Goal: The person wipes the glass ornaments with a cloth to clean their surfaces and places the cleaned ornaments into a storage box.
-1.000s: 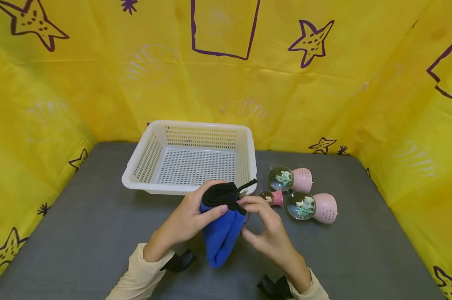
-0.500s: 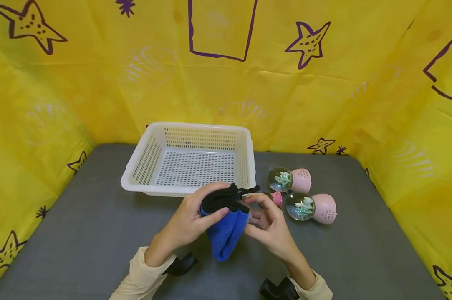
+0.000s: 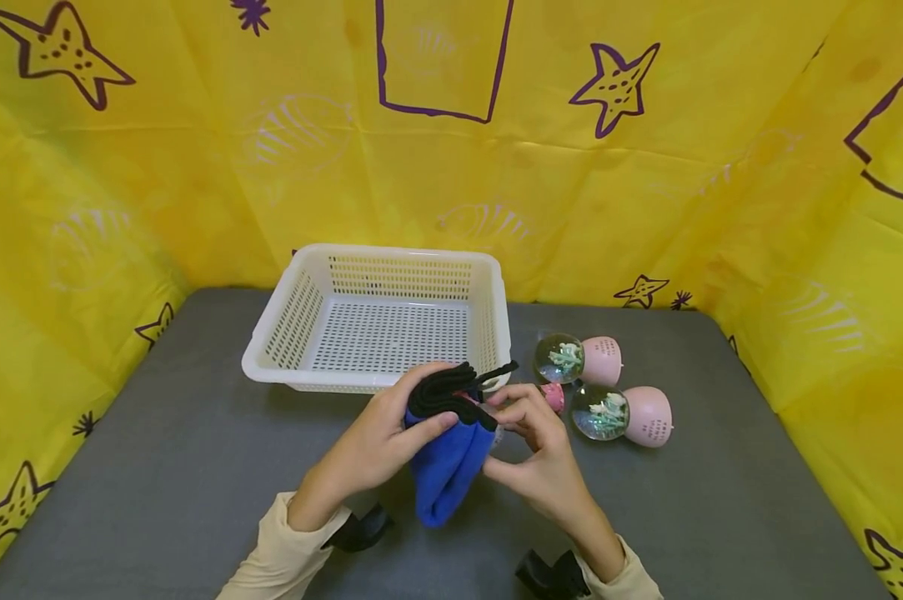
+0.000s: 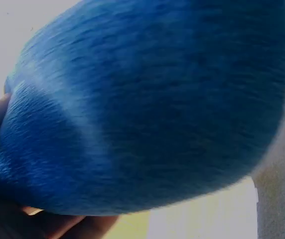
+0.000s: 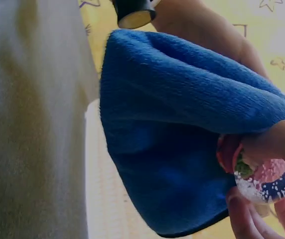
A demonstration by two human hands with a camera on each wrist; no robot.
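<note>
My left hand (image 3: 376, 442) grips a folded blue plush cloth (image 3: 451, 467) with black edging, thumb across the front near the bunched black edge. Its lower folds hang down over the table and fill most of the left wrist view. At the cloth's right side my right hand (image 3: 541, 458) pinches a small snow globe (image 5: 267, 184) between thumb and fingers. Pink and green shapes and white specks show inside its clear ball, and its reddish base lies against the blue fabric. In the head view the fingers and cloth hide most of this globe.
A white perforated plastic basket (image 3: 376, 379) stands behind the hands on the grey table (image 3: 166, 467). To the right lie two larger snow globes with pink bases (image 3: 603, 361) (image 3: 649, 417) and a small one with a pink base (image 3: 553, 397). Yellow patterned cloth (image 3: 421, 183) walls the table.
Both hands and the cloth have shifted slightly to the right. The right fingers have changed position on the small globe, and the cloth's loose black edge has dipped and risen again.
</note>
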